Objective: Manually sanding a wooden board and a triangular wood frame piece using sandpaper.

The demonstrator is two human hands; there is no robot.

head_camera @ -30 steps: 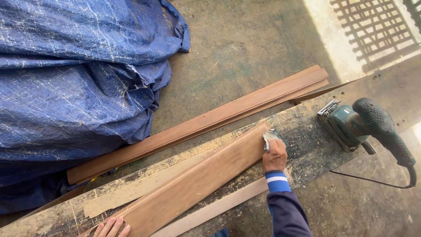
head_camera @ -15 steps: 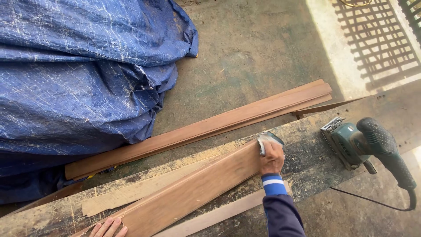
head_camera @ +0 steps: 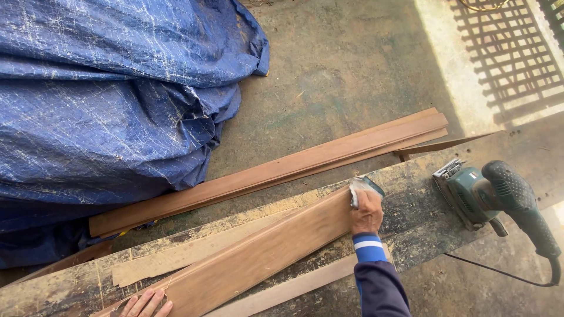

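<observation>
Hand-sanding board end | right hand (head_camera: 368,211) closed over folded sandpaper (head_camera: 359,189), pressing far end of brown board (head_camera: 258,252) lying slanted on dusty workbench (head_camera: 414,205) | left hand (head_camera: 147,304) flat, fingers spread, pinning near end | best: even pressure, strokes along grain, near end pinned | power sander (head_camera: 493,194) idle beside

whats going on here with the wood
A person is hand-sanding a brown board that lies on a dusty workbench. The right hand presses a folded piece of sandpaper against the board's far end, while the left hand rests at its near end. A green power sander sits unused on the bench to the right. More boards lie on the floor beside a blue tarp.
</observation>
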